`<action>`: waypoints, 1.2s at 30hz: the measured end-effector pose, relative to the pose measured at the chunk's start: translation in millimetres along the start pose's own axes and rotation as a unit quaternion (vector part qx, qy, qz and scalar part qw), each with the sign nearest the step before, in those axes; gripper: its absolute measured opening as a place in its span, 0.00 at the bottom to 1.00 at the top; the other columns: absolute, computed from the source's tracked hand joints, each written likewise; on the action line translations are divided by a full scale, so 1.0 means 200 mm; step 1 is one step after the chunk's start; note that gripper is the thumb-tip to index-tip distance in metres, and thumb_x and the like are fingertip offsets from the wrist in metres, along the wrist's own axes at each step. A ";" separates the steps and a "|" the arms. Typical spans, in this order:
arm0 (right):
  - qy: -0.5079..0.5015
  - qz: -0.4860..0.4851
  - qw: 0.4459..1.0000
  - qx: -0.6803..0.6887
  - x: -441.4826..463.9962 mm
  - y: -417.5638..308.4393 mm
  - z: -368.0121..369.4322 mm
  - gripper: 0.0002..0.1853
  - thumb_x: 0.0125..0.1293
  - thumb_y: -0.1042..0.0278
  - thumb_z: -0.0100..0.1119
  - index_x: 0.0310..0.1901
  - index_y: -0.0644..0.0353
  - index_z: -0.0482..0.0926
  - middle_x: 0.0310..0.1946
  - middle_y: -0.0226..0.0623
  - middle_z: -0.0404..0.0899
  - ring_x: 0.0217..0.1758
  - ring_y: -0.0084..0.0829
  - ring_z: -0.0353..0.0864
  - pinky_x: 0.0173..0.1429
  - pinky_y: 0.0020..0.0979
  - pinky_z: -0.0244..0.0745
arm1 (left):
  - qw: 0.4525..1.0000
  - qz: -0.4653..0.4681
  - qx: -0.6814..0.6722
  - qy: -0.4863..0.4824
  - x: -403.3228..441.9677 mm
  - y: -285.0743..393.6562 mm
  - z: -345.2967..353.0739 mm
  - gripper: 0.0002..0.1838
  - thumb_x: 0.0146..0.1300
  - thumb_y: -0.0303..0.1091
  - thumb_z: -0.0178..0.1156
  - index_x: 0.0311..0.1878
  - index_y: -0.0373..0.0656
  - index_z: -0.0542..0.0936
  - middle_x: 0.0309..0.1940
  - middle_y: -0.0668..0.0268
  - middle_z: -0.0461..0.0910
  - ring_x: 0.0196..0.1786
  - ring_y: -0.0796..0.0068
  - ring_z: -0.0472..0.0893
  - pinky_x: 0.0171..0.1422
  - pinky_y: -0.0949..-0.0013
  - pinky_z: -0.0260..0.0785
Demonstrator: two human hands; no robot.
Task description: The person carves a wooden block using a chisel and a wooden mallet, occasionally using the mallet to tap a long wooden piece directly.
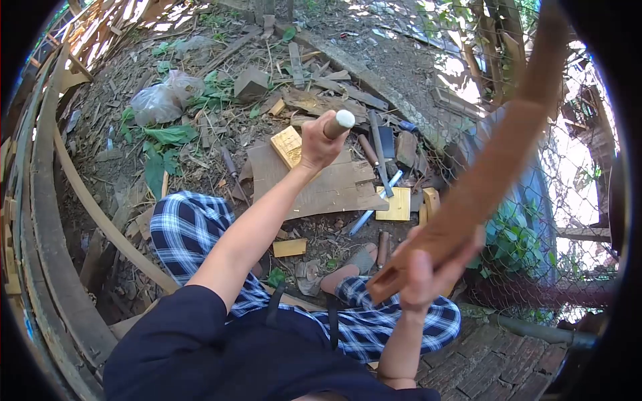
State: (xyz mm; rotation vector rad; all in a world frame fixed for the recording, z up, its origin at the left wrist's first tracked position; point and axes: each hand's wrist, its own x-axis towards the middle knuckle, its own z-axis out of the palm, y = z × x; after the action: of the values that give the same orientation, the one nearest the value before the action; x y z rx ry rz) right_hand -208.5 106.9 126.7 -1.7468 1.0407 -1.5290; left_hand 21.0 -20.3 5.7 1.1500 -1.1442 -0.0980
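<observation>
A person in plaid trousers (184,230) holds a slotted wooden beam (481,177) aslant, the right hand (426,286) wrapped around its lower end, above the littered ground (414,73). The left hand (319,144) curls tight around a pale-ended wooden handle (334,125) over the upper edge of a flat wooden board (314,192). A yellow wooden block (394,204) lies by the board's lower right corner.

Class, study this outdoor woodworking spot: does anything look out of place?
Yes: the crumpled plastic bag at upper left looks like litter, lying loose by a broad green leaf, apart from the flat brown board.
</observation>
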 end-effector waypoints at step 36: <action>-0.192 0.282 0.940 -0.016 -0.32 0.27 0.05 0.39 0.64 0.53 0.62 0.72 0.56 0.56 0.52 0.58 0.81 0.57 0.55 0.80 0.61 0.42 0.74 | 0.919 -0.262 -0.198 0.219 0.09 -0.09 -0.02 0.18 0.68 0.37 0.63 0.26 0.44 0.67 0.13 0.74 0.65 0.13 0.82 0.65 0.16 0.75 0.56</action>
State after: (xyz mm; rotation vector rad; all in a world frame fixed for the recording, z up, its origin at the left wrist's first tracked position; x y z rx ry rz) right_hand -210.1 133.2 46.6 -1.5020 1.2208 -0.7849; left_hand 41.8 -37.3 4.4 1.0168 -0.3732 -0.4432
